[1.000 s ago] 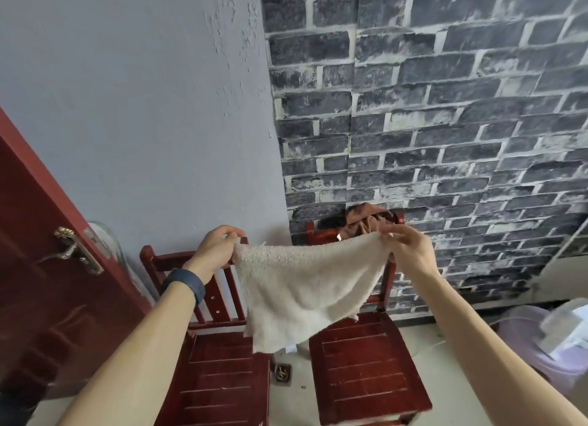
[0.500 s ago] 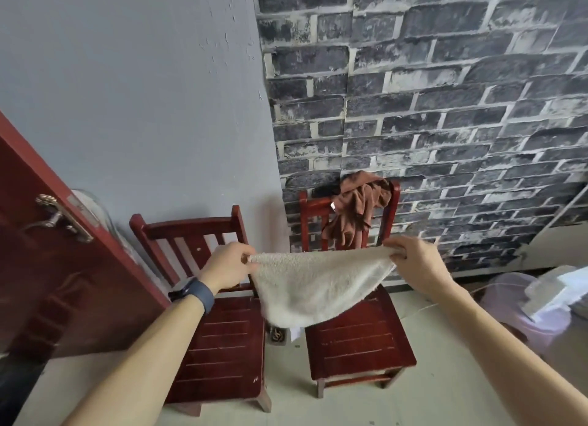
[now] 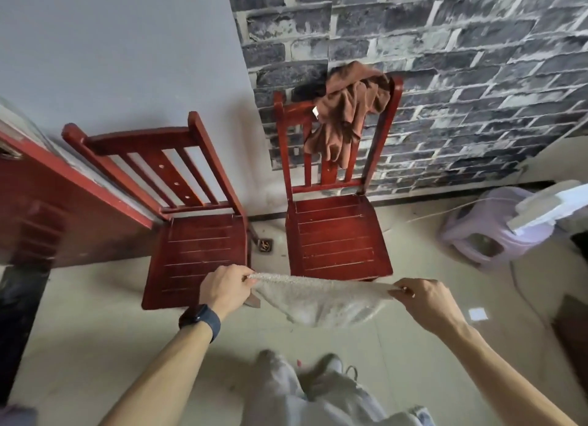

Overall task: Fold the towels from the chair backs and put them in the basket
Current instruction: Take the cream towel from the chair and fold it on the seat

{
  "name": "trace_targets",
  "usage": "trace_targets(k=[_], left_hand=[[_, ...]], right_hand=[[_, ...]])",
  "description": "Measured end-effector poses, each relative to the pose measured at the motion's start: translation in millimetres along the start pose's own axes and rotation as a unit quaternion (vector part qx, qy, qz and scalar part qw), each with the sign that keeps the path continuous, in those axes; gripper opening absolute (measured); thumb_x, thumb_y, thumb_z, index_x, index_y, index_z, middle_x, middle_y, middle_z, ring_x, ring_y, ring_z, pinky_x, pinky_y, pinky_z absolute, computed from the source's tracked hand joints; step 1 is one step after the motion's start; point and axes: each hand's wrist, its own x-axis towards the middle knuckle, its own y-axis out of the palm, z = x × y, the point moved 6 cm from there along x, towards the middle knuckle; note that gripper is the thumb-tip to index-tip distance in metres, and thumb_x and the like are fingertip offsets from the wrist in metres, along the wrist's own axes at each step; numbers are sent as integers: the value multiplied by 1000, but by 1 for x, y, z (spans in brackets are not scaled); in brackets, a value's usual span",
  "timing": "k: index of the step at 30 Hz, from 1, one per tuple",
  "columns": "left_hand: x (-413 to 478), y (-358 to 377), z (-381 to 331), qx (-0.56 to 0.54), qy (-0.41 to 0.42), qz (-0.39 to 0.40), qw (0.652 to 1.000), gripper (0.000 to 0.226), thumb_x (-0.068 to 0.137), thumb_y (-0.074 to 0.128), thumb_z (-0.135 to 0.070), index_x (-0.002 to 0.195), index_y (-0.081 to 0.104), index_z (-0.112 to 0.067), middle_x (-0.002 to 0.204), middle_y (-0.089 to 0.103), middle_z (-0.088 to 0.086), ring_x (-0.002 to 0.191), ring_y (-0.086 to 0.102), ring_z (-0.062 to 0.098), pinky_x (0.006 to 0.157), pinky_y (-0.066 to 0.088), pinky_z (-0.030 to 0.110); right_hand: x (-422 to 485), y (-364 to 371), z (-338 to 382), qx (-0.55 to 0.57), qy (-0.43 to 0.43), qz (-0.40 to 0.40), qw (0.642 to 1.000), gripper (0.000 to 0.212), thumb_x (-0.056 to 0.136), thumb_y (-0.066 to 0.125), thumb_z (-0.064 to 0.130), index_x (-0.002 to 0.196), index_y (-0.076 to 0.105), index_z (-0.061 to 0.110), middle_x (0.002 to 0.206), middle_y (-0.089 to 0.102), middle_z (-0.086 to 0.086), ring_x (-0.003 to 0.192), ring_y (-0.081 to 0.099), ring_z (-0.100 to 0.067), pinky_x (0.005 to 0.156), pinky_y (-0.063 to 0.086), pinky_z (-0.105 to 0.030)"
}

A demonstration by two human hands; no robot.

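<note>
I hold a cream towel stretched between both hands in front of the two red wooden chairs. My left hand pinches its left corner and my right hand pinches its right corner; the cloth sags below. A brown towel hangs bunched over the back of the right chair. The left chair has a bare back. No basket is in view.
A red door stands open at the left beside the left chair. A lilac plastic stool with white foam pieces on it sits at the right by the brick-pattern wall. My legs and shoes show at the bottom.
The view has tilted down and both hands have lowered the cream towel from chair-back height to below the seat fronts. The whole brown towel is now uncovered.
</note>
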Motion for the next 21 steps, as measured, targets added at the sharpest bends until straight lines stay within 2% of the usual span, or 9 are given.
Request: trace_targets(k=[3, 6, 9, 10, 12, 15, 16, 19, 21], left_hand=[[29, 8, -16, -26, -7, -4, 1000, 21, 91, 54, -44, 104, 71, -40, 91, 74, -11, 86, 68, 21, 60, 45, 26], [85, 30, -26, -91, -40, 22, 995, 19, 90, 56, -42, 99, 72, -37, 85, 74, -11, 80, 67, 19, 61, 51, 27], [158, 63, -34, -136, -57, 44, 988, 21, 91, 56, -39, 92, 72, -26, 83, 73, -3, 81, 69, 23, 67, 55, 30], [184, 74, -38, -152, -60, 45, 985, 21, 91, 55, -37, 88, 70, -22, 81, 71, -2, 79, 69, 24, 68, 57, 33], [232, 95, -42, -222, -89, 29, 971, 16, 94, 57, -33, 98, 68, -23, 88, 72, 0, 79, 71, 25, 74, 59, 39], [278, 135, -39, -341, -138, 17, 930, 34, 93, 61, -25, 127, 57, -26, 96, 69, -2, 84, 73, 24, 84, 57, 40], [288, 152, -38, -356, -144, 29, 923, 36, 93, 62, -22, 128, 57, -25, 99, 69, 1, 88, 72, 26, 86, 57, 41], [286, 201, -25, -308, -161, 83, 934, 34, 92, 63, -27, 126, 59, -25, 113, 68, 3, 97, 67, 24, 87, 54, 36], [279, 239, -15, -279, -176, 131, 935, 36, 90, 64, -31, 125, 59, -24, 115, 69, 1, 100, 64, 21, 84, 50, 30]], right_hand=[[35, -6, -9, 43, 35, -11, 998, 12, 93, 66, 37, 101, 75, 36, 70, 73, 8, 73, 71, -20, 74, 56, -36], [92, -1, -16, 93, 85, -31, 992, 8, 91, 64, 34, 88, 72, 35, 59, 69, 18, 56, 67, -1, 69, 56, -30], [165, 15, -22, 138, 117, -53, 982, 13, 89, 59, 32, 89, 73, 29, 57, 69, 17, 57, 66, 2, 59, 48, -22], [190, 23, -24, 160, 125, -61, 977, 16, 89, 59, 30, 93, 74, 28, 62, 72, 13, 60, 68, 0, 59, 49, -21], [235, 37, -26, 203, 128, -93, 966, 24, 94, 58, 29, 114, 72, 26, 96, 79, 3, 73, 73, -7, 70, 56, -22], [276, 68, -32, 218, 153, -100, 959, 62, 96, 61, 36, 153, 38, 32, 138, 61, 5, 69, 69, -8, 56, 46, -3], [284, 87, -35, 216, 162, -73, 960, 70, 95, 62, 37, 156, 29, 35, 143, 58, 4, 75, 69, -10, 59, 47, -5], [279, 150, -47, 225, 194, 24, 955, 70, 95, 64, 28, 155, 28, 30, 145, 57, -2, 119, 63, -25, 95, 50, -31], [270, 191, -62, 204, 228, 61, 950, 65, 94, 64, 23, 152, 35, 21, 140, 61, -5, 123, 60, -26, 98, 43, -30]])
